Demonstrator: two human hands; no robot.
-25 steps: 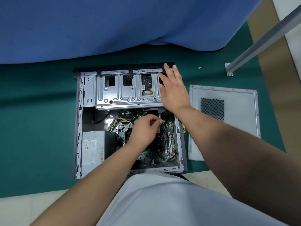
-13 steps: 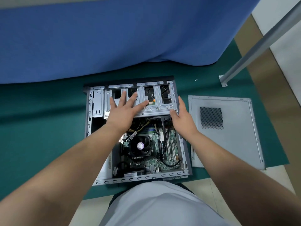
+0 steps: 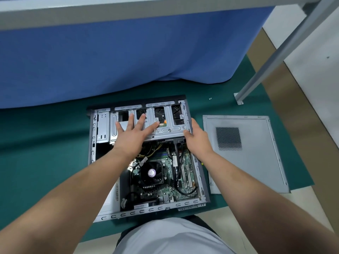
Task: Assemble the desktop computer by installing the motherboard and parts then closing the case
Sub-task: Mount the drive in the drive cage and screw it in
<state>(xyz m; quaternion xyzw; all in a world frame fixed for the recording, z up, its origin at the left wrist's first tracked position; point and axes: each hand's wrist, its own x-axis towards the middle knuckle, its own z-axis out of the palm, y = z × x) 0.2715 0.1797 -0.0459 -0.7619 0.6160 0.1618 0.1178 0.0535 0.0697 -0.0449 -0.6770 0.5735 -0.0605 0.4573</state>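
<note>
Fingers (image 3: 141, 119) of the left hand (image 3: 133, 134) lie spread flat on the drive cage (image 3: 170, 129); the right hand (image 3: 197, 137) curls around the case (image 3: 91, 143) wall, frame centre. Motherboard (image 3: 165, 173) sits inside; side panel (image 3: 244, 153) lies right, on the green mat (image 3: 36, 143).

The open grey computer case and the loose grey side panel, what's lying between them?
In the head view, only a bare strip of green mat separates the computer case from the side panel; nearer the person they almost meet.
</note>
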